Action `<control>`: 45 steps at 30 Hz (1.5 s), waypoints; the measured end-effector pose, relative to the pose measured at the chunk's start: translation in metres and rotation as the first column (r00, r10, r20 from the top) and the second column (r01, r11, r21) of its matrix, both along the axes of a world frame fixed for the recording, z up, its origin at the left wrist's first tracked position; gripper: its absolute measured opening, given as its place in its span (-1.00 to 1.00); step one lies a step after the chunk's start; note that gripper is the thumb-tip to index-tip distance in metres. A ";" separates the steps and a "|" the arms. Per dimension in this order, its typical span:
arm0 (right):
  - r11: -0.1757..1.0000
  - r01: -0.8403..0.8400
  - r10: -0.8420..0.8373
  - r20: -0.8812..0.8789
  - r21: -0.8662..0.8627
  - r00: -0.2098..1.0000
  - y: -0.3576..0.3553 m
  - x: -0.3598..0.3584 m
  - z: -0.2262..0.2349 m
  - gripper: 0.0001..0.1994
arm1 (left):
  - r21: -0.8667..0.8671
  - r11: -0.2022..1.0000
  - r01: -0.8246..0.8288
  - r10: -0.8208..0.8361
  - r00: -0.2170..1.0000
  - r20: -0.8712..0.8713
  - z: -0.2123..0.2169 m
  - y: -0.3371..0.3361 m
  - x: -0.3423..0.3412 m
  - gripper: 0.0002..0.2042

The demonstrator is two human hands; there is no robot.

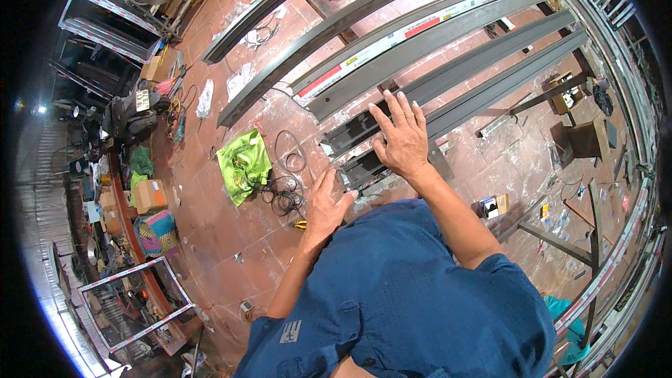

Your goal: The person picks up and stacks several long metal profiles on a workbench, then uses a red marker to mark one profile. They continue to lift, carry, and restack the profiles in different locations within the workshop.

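The right hand lies flat with its fingers spread wide on the near ends of two dark metal profiles, and it holds nothing. These long profiles lie side by side on stands above the red tiled floor and run away to the upper right. The left hand is open too, with the thumb apart from the fingers. It rests at the near end of the lower profile, just beside the right hand, and it grips nothing. More long profiles lie parallel beyond them, and one profile with a white and red protective film is among them. On the floor to the left there is a green plastic bag, and a black coiled cable lies just beside it.
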State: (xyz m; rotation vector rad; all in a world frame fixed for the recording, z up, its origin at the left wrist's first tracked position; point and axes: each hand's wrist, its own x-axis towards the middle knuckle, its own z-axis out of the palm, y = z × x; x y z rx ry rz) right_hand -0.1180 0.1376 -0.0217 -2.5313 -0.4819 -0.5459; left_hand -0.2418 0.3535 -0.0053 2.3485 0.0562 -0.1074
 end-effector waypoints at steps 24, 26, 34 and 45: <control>1.000 -0.030 0.030 0.054 -0.001 0.998 0.000 0.019 -0.001 -0.46 | -0.245 0.949 -0.200 0.200 0.979 -0.027 -0.042 0.012 -0.027 -0.40; 1.000 -0.031 0.032 0.061 -0.002 0.998 0.000 0.020 -0.002 -0.48 | -0.231 0.953 -0.197 0.201 0.980 -0.004 -0.040 0.012 -0.027 -0.41; 0.999 -0.046 0.046 0.067 -0.002 0.997 0.000 0.022 -0.003 -0.51 | -0.194 0.955 -0.223 0.219 0.975 -0.042 -0.031 0.011 -0.026 -0.48; 0.999 -0.040 0.039 0.089 0.010 0.995 0.001 0.023 -0.002 -0.52 | -0.171 0.964 -0.205 0.195 0.978 -0.075 -0.025 0.010 -0.023 -0.51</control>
